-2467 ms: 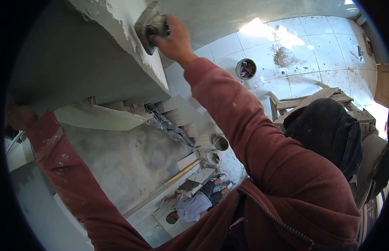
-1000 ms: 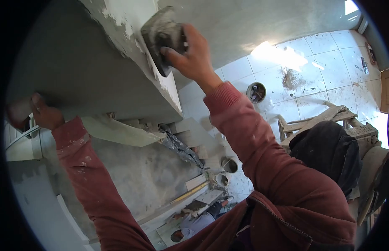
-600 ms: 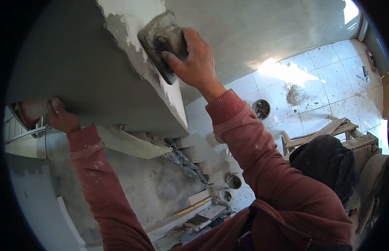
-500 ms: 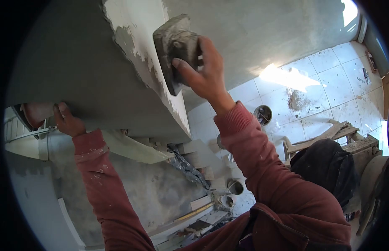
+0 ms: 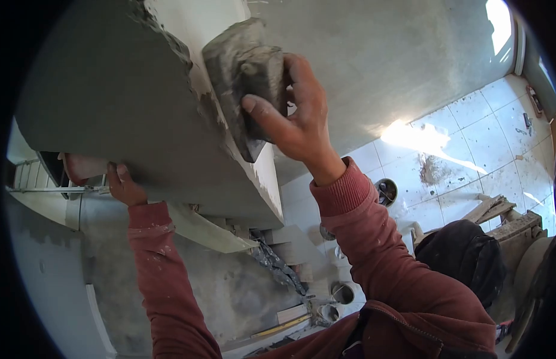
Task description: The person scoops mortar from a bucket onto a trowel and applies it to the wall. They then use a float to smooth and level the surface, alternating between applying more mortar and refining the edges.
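My right hand grips a mortar-caked plastering float, thumb on its near side and fingers round its right side. The float is at the corner of a plastered beam, overlapping its pale narrow face; it is slightly blurred. Rough wet mortar lines the corner above it. At the lower left edge of the beam, my left hand has its thumb and a finger against the end of a reddish curved piece. The beam hides part of that piece, and its kind is unclear.
Below right stand a wooden trestle and a black cloth-like bundle. Buckets sit on the tiled floor. Crumpled dark plastic sheeting and a yellow strip are low in the middle.
The view has shifted, with the surroundings moving right and down. My right hand's float has moved leftward across the beam's corner. My left hand remains at the beam's lower edge beside the reddish piece.
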Available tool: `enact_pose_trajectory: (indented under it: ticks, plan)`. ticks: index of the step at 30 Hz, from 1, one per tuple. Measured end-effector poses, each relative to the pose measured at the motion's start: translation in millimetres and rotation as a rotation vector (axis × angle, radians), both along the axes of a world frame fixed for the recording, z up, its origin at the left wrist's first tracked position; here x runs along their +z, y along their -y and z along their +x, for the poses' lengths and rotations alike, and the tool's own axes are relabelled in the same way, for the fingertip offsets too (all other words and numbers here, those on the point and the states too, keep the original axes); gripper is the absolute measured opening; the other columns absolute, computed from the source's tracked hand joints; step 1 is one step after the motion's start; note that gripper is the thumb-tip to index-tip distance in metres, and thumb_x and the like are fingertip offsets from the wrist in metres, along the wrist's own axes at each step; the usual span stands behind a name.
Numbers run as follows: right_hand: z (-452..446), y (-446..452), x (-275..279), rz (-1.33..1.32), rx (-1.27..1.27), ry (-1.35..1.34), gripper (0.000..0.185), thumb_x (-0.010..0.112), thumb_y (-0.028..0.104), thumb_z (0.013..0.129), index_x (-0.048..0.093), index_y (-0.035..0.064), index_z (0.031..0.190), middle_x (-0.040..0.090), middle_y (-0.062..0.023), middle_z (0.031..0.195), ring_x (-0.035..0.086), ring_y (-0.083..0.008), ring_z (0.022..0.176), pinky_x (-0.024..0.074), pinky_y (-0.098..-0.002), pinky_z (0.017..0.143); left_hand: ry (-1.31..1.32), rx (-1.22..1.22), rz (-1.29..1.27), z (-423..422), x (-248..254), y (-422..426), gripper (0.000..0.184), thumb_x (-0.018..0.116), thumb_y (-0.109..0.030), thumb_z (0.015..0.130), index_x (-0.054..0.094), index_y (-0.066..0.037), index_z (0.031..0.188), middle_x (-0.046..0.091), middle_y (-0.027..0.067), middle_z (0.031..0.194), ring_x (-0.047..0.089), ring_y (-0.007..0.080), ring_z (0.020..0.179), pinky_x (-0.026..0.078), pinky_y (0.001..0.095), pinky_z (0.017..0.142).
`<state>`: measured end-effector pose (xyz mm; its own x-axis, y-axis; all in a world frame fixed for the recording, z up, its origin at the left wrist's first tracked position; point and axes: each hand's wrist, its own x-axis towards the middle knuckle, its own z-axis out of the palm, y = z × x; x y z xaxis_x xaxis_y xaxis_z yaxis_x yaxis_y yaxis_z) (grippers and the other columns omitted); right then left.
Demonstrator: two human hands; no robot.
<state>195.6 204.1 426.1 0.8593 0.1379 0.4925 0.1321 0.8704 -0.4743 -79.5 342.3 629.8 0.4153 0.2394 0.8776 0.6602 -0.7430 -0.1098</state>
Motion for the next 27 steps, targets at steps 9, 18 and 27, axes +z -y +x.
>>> enact_pose_trajectory:
  ticks: [9,18,27]
  plan:
    - [7,-2,-4,-0.132,0.045,-0.023,0.042,0.068,0.019,0.067,0.047,-0.0011,0.097,0.051,-0.0162,0.082,0.051,-0.0332,0.07,0.0426,-0.0375,0.064,-0.06,-0.07,0.05,26,-7,23,0.058,0.042,-0.053,0.089,0.054,0.003,0.094,0.055,0.01,0.078,0.05,0.0193,0.071,0.042,0.0293,0.066]
    - [33,10,52,0.08,-0.108,0.13,0.042,0.068,0.013,0.066,0.046,-0.003,0.098,0.052,-0.0183,0.081,0.052,-0.0351,0.068,0.0432,-0.038,0.063,-0.022,-0.121,-0.04,27,-9,27,0.043,0.045,-0.042,0.088,0.045,0.0,0.079,0.041,0.0043,0.068,0.037,0.0157,0.062,0.036,0.0263,0.058]
    - [39,-9,43,-0.15,-0.061,0.046,0.039,0.068,0.017,0.068,0.047,-0.0015,0.095,0.053,-0.0162,0.079,0.053,-0.0325,0.068,0.0437,-0.0371,0.064,-0.04,-0.066,-0.022,31,-8,30,0.047,0.046,-0.045,0.088,0.044,0.0,0.075,0.041,0.0065,0.066,0.038,0.0171,0.062,0.035,0.0286,0.057]
